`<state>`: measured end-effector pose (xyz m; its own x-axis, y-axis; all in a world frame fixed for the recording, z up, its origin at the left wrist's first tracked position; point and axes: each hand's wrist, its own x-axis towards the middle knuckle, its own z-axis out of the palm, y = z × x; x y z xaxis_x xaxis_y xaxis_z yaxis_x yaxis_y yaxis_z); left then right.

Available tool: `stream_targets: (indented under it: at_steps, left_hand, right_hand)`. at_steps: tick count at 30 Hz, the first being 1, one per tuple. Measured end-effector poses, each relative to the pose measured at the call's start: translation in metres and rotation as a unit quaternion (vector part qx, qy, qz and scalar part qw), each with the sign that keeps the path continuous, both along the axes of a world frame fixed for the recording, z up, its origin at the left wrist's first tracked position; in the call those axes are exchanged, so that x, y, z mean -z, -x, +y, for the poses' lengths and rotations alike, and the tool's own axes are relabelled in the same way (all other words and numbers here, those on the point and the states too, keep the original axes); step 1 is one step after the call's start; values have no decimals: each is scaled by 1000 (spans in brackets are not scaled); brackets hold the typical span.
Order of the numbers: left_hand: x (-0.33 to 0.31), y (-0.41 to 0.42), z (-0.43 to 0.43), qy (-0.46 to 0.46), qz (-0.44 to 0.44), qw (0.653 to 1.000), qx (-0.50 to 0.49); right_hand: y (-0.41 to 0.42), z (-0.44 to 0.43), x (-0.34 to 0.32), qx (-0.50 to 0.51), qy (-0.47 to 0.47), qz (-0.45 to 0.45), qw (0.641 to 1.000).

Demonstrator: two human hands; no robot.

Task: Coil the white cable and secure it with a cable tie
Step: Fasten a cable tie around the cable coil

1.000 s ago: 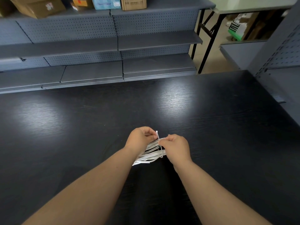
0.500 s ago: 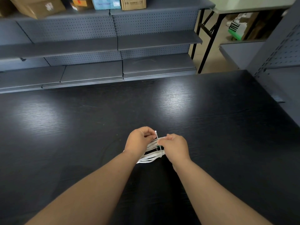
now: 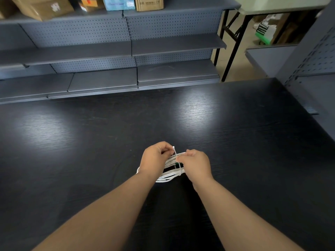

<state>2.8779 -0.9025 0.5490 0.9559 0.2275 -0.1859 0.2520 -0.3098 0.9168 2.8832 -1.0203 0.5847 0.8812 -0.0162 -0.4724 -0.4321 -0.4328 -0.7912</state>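
Your left hand (image 3: pixel 155 160) curled on the white cable (image 3: pixel 169 175) coil, your right hand (image 3: pixel 196 164) pinching the cable tie (image 3: pixel 175 154), coil held between both, over the dark table (image 3: pixel 90 142).

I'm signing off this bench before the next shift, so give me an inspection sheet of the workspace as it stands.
Surface: dark wood-grain table, with patches of light glare.
Job's things: white cable coiled and held between both hands; cable tie runs across its strands, one end sticking up. Cannot tell whether it is locked.
Clutter: nothing seen.
Grippers: left hand grips the coil; right hand pinches the tie.
Cables: only the white cable.
Surroundings: grey pegboard shelving behind the table, with cardboard boxes on its top shelf; folding table at far right.
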Motion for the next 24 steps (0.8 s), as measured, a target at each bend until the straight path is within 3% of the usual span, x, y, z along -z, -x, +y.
stream_targets:
  at_steps: [24]
  left_hand:
    - [1, 4, -2, -95, -25, 995, 28]
  right_hand:
    - [1, 3, -1, 26, -13, -6, 1000]
